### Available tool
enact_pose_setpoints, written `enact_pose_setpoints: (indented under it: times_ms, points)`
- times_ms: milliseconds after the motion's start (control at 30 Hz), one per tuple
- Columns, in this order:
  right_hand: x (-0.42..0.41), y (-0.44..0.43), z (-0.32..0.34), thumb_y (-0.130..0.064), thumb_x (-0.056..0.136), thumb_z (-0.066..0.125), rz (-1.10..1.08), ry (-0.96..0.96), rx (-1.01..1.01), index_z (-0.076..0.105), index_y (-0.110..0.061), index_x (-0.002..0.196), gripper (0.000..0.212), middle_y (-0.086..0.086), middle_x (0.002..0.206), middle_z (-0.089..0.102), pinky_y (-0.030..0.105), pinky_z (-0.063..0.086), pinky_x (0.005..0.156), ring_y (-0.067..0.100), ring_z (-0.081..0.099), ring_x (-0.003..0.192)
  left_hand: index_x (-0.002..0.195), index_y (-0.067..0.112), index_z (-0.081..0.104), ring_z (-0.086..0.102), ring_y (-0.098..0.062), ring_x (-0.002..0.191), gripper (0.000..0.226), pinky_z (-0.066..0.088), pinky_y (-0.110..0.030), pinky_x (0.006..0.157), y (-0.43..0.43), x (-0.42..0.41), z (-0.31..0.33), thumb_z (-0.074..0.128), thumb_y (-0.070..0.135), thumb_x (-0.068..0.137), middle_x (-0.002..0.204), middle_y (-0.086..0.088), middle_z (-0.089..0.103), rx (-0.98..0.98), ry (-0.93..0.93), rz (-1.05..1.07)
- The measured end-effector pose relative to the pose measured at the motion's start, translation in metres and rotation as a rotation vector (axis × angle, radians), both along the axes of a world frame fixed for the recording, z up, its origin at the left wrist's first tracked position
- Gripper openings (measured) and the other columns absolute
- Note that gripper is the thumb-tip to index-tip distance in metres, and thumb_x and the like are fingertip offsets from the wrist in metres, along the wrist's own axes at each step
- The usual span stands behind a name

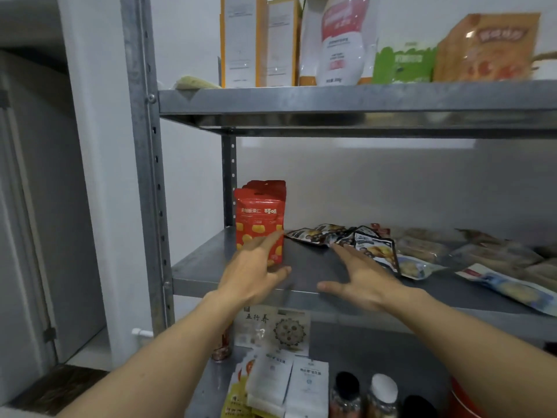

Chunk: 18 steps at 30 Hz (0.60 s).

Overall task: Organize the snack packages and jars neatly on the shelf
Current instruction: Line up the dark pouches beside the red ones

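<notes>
Red snack pouches (259,224) stand upright at the left of the middle shelf (307,254); dark packets (328,235) lie flat beside them.

The grey galvanised metal shelf (313,268) carries upright red snack pouches (259,221) at its left rear corner. Dark crumpled snack packets (337,235) and clear plastic packets (420,267) lie flat, loosely spread toward its right side.

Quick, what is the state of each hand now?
Left hand: open, fingers touching the red pouch.
Right hand: open, holding nothing.
</notes>
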State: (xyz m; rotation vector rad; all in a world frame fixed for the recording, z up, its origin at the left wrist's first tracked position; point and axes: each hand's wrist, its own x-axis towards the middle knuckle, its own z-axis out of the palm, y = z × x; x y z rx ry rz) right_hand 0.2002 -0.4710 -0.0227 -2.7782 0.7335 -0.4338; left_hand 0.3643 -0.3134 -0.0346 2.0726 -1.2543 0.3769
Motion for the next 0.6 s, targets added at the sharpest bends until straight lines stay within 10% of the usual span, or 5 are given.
enact_pose_setpoints:
  times_ms: [467,600]
  points:
    - [0.002,-0.057,0.014,-0.054,0.085,0.064,0.101,-0.118,-0.020,0.021,-0.021,0.154,0.088,0.000,0.156,0.032,0.034,0.028,0.113,0.022,0.030,0.143,0.148,0.030,0.026,0.041,-0.028,0.132,0.074,0.036,-0.037,0.108,-0.100,-0.021,0.006,0.066,0.027,0.086,0.144,-0.008,0.043,-0.045,0.240,-0.045]
    - [0.033,-0.088,0.019,-0.052,0.082,0.068,0.109,-0.135,-0.018,0.029,-0.019,0.151,0.085,0.004,0.151,0.042,0.032,0.033,0.112,0.023,0.038,0.138,0.151,0.026,0.021,0.045,-0.026,0.128,0.080,0.029,-0.018,0.091,-0.143,0.004,0.008,0.068,0.022,0.087,0.141,-0.010,0.048,-0.062,0.314,-0.053]
